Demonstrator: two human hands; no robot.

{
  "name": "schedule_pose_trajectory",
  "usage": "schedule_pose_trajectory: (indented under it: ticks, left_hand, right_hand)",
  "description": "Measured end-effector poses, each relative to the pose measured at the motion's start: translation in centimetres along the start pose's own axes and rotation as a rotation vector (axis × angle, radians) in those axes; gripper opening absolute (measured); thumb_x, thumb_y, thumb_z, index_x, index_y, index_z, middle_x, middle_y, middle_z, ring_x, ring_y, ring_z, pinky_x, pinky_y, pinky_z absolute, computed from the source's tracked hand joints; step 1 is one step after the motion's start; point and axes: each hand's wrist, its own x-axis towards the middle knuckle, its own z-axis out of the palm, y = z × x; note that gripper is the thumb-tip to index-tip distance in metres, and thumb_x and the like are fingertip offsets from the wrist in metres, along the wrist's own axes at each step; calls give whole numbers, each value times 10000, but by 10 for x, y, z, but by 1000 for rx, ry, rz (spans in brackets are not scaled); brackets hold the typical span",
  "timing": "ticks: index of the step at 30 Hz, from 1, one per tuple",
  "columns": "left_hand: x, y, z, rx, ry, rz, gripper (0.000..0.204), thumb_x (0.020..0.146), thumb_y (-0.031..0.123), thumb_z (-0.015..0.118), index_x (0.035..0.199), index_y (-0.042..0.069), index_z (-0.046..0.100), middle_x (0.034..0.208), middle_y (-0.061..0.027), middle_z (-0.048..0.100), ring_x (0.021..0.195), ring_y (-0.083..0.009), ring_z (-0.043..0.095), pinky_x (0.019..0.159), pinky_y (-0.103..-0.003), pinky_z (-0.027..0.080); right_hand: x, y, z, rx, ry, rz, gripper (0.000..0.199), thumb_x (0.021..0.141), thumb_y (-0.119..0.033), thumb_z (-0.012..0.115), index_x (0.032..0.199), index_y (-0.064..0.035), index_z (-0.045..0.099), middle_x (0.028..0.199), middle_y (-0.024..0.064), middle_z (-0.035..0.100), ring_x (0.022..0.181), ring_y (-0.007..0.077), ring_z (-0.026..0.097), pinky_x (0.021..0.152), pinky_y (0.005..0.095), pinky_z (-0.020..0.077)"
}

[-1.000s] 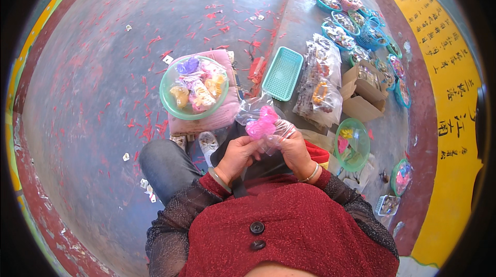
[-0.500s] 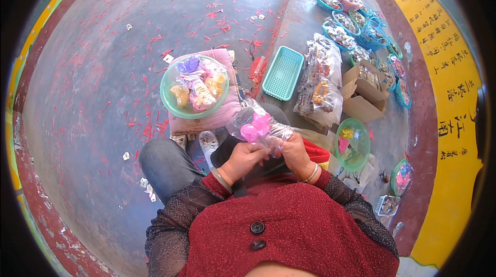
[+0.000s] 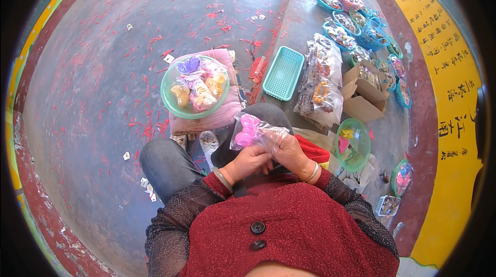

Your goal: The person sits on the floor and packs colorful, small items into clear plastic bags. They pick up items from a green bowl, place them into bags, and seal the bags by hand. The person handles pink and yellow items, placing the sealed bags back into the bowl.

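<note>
Above my lap I hold a clear plastic bag [image 3: 247,131] with bright pink rounded pieces inside. The fingers of my left hand [image 3: 249,162] are closed on the lower edge of the bag. My right hand [image 3: 290,153] grips the bag's gathered right end, its fingertips near those of the left. What exactly the fingertips pinch is partly hidden. Ahead and to the left, a pale green bowl [image 3: 166,96] holds several bagged pieces in purple, yellow, white and pink. It rests on a pink cushion [image 3: 227,109] on a seat.
Right of my knees stand a green plastic bowl [image 3: 361,155] with a few coloured pieces, a turquoise basket [image 3: 283,73], stacked clear packages [image 3: 320,83] and a cardboard box [image 3: 364,106]. Several filled baskets [image 3: 372,34] line the wall. Red scraps [image 3: 150,131] litter the floor.
The bag has flattened and swung slightly left and down, with the pink pieces now clearer at its left end. Both hands keep hold, shifting their fingers slightly.
</note>
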Motion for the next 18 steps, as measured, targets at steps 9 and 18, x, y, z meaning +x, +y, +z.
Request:
schedule_pose_trajectory:
  ticks: [9,18]
  left_hand:
    - [3,-7,0,-111,-114,-46,267,984,262,472,1025,44,622,852,-38,663,671,-103,622,538,-200,452]
    - [-16,34,-4,487,-9,167,195,917,190,593,1023,34,642,766,-20,649,653,-88,585,569,-213,451]
  right_hand:
    - [7,-33,-18,-248,-73,-111,509,816,-19,538,1319,-85,501,995,197,639,820,350,637,724,369,512]
    - [12,-55,-64,-530,-277,-151,589,803,13,459,1360,-177,483,954,206,644,754,367,630,674,401,514]
